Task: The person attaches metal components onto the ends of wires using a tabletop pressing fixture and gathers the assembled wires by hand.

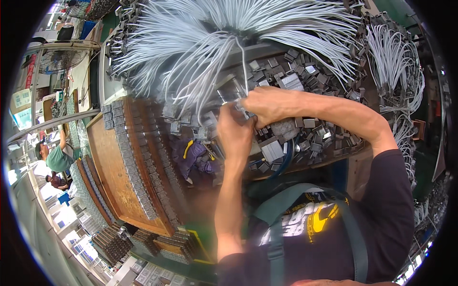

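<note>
My left hand (pixel 235 131) and my right hand (pixel 267 106) meet over the bench, both with fingers closed. Between them a small metal part (pixel 246 113) shows, mostly covered by the fingers. One white cable (pixel 244 64) comes down from a large fanned bundle of white cables (pixel 205 38) and ends at my right fingers. Its tip is hidden there. Just behind my hands is a shiny metal fixture (pixel 231 89). Loose metal housings (pixel 273 150) lie close by my right wrist.
Many small metal pieces (pixel 317 131) cover the bench on the right. To the left stands a wooden tray (pixel 109 167) with rows of metal parts. A purple cloth (pixel 191 157) lies beside my left forearm. More white cables (pixel 391 62) hang far right. A person in green (pixel 59 159) is far left.
</note>
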